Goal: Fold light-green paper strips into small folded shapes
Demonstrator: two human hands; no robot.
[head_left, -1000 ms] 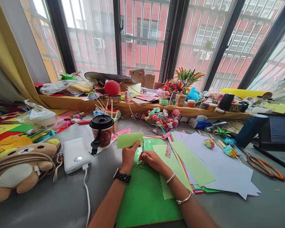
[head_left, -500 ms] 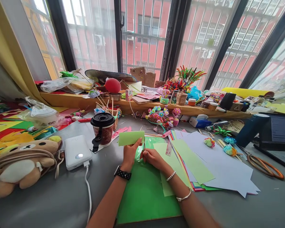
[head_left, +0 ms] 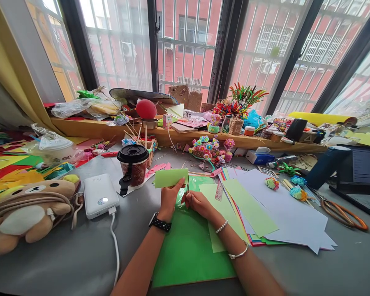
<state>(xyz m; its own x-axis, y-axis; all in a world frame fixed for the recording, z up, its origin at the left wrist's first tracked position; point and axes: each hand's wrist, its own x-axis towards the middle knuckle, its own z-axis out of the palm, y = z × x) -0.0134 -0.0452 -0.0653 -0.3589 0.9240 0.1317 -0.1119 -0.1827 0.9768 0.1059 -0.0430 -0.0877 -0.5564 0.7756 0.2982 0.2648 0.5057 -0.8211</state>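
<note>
My left hand (head_left: pixel 170 199) is closed on a light green piece of paper (head_left: pixel 170 178), thumb on its front, holding it up above the table. In my right hand (head_left: pixel 199 204) is a small pair of scissors (head_left: pixel 187 190), its blades pointing up at the paper's right edge. My fingers hide most of the handles. Both hands are over a glossy green sheet (head_left: pixel 191 255). More light green paper (head_left: pixel 217 240) lies beside my right wrist, with a pink ruler (head_left: pixel 218 191) at its top.
White sheets (head_left: pixel 283 209) and coloured paper spread to the right, near orange-handled scissors (head_left: pixel 345 214). On the left are a lidded coffee cup (head_left: pixel 135 168), a white power bank (head_left: pixel 100 196) with a cable, and a plush bear (head_left: pixel 33 209). Craft flowers (head_left: pixel 208 150) stand at the back.
Hardly anything differs. Both hands keep nearly the same place at the paper's right edge, and the whole view has shifted very slightly.
</note>
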